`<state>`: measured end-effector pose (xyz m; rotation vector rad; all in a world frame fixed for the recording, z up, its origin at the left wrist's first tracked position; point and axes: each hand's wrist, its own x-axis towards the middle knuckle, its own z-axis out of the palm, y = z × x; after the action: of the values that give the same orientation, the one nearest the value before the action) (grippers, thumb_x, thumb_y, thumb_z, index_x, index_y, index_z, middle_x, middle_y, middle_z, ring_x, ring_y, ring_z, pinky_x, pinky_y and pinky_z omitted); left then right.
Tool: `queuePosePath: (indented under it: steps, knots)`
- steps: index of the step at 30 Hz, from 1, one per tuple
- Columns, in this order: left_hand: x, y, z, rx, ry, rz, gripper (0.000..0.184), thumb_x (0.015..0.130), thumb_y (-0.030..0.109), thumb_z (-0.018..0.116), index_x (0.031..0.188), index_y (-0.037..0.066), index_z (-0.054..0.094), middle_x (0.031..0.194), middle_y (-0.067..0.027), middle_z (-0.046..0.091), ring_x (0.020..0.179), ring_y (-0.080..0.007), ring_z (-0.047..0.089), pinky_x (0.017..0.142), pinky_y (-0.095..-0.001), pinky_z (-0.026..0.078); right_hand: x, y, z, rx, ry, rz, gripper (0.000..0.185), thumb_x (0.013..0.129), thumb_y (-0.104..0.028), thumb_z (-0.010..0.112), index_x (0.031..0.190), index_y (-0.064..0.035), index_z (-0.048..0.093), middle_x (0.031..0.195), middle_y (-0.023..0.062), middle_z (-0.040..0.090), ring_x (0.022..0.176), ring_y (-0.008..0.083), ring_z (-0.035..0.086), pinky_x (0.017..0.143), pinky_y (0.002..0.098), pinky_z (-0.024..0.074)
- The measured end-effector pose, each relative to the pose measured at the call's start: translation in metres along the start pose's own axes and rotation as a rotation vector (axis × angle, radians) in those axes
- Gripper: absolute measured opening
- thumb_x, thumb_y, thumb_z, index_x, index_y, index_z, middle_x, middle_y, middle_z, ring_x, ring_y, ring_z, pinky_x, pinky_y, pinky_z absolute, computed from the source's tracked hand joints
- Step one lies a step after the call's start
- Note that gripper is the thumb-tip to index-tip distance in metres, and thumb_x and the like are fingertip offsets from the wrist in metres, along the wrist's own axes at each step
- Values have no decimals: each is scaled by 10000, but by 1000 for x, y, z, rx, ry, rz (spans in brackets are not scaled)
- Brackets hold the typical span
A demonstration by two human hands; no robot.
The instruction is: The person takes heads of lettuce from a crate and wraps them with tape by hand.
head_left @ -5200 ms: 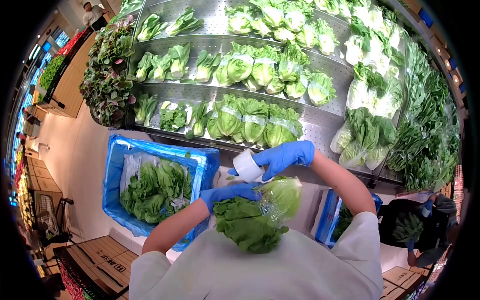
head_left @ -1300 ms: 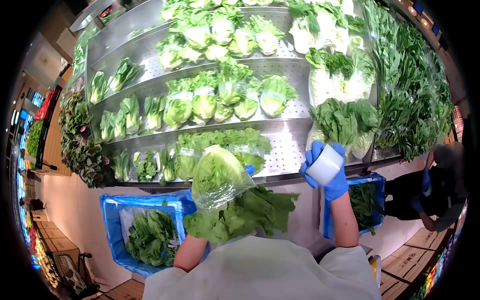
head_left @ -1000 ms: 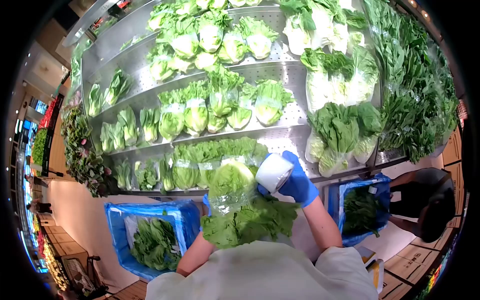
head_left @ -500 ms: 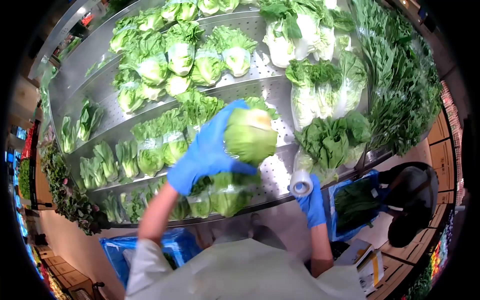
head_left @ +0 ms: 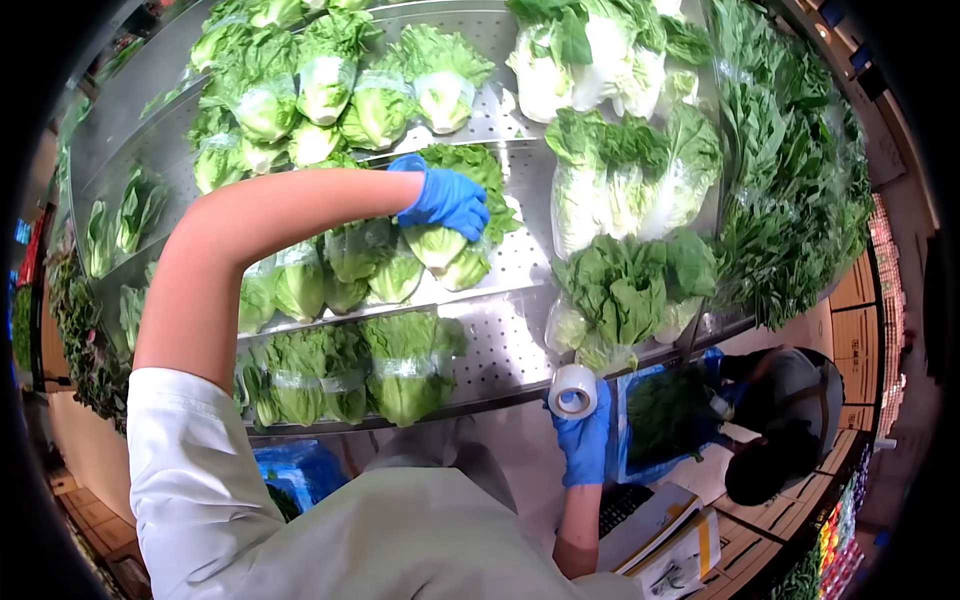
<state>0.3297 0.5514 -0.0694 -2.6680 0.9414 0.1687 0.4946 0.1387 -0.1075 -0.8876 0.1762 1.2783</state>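
My left hand (head_left: pixel 445 203), in a blue glove, reaches across to the middle shelf with its fingers curled over a head of lettuce (head_left: pixel 437 247). That lettuce lies on the metal shelf beside other lettuces, its pale base toward me; the hand hides part of it. Down at the display's front edge, my right hand (head_left: pixel 582 440), also gloved in blue, grips a white roll of tape (head_left: pixel 573 392). Wrapped lettuces (head_left: pixel 405 365) stand on the bottom shelf below my left arm.
Bagged napa cabbages (head_left: pixel 635 190) and leafy greens (head_left: pixel 790 190) fill the right side. A person (head_left: pixel 790 420) bends over a blue-lined crate (head_left: pixel 665 420) at lower right. Another blue-lined crate (head_left: pixel 300 470) sits at lower left. Small bok choy (head_left: pixel 135 215) are on the left shelves.
My left hand has taken the lettuce from in front of me down and away onto the middle shelf. My right hand still holds the tape; the whole view has shifted slightly.
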Motion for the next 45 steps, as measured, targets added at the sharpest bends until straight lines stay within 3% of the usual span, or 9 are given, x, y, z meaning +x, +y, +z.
queuePosePath:
  steps: [7, 9, 14, 19, 25, 28, 33, 37, 45]
  knots:
    - [5, 39, -113, -120, -2, -394, 700, 710, 160, 631, 1337, 205, 322, 1351, -81, 364, 1229, -271, 372, 1022, -415, 294, -29, -4, 47, -998, -107, -490, 362, 927, -235, 450, 1199, 3, 425, 1164, 99, 515, 979, 185, 553, 846, 315, 482]
    - [14, 82, -159, -226, 277, -726, 643, 733, 186, 651, 1317, 183, 383, 1347, -83, 378, 1205, -271, 401, 992, -406, 335, -37, -11, 67, -134, -153, -164, 246, 862, -156, 557, 1066, -33, 497, 971, 73, 573, 845, 143, 572, 709, 254, 490]
    - [74, 245, -206, -976, 1028, -1576, 251, 810, 81, 552, 1056, 56, 594, 957, -78, 587, 890, -199, 543, 812, -321, 416, -58, 5, 88, -165, -408, 71, 374, 954, -197, 356, 1232, 50, 398, 1200, 143, 486, 1105, 201, 487, 957, 326, 402]
    - [155, 350, -216, -651, 1417, -1830, 407, 626, 67, 734, 1007, 65, 592, 1012, -106, 527, 916, -240, 516, 787, -333, 424, -87, 51, 109, 21, -637, 433, 489, 937, -304, 400, 1291, 24, 327, 1273, 160, 424, 1177, 257, 430, 1027, 386, 321]
    - [135, 407, -225, -32, 1055, -2144, 409, 579, 121, 780, 957, 88, 628, 1011, -105, 540, 961, -283, 520, 809, -357, 425, -122, 110, 113, -329, -902, 561, 753, 829, -597, 424, 1344, -63, 295, 1331, 145, 388, 1177, 308, 430, 995, 459, 346]
    - [116, 450, -252, -441, 2253, -2084, 448, 737, 32, 648, 1161, 25, 505, 1061, -82, 528, 992, -183, 515, 839, -293, 440, -146, 113, 126, 53, -1030, 705, 878, 794, -714, 255, 1373, -54, 244, 1397, 187, 279, 1309, 280, 251, 1076, 436, 181]
    - [98, 518, -271, -173, 2257, -2357, 348, 808, 163, 591, 1115, 15, 523, 966, -68, 576, 786, -118, 546, 712, -252, 463, -157, 137, 133, -32, -1107, 552, 744, 824, -673, 249, 1386, -184, 255, 1405, 75, 312, 1335, 236, 187, 1062, 568, 43]
    - [101, 549, -249, -422, 1340, -2800, 218, 794, 172, 609, 953, 25, 588, 703, -31, 582, 632, -91, 515, 583, -255, 426, -182, 170, 152, 415, -922, 728, 750, 810, -677, 286, 1387, -199, 256, 1439, 95, 229, 1348, 261, 138, 1080, 525, 13]
    - [105, 561, -255, -1289, 1393, -2147, 605, 793, 184, 617, 1341, 122, 369, 653, 3, 511, 579, -58, 445, 547, -229, 402, -211, 219, 144, -141, -1281, 488, 792, 768, -726, 285, 1409, -280, 150, 1458, 40, 185, 1344, 317, 116, 1042, 582, 100]
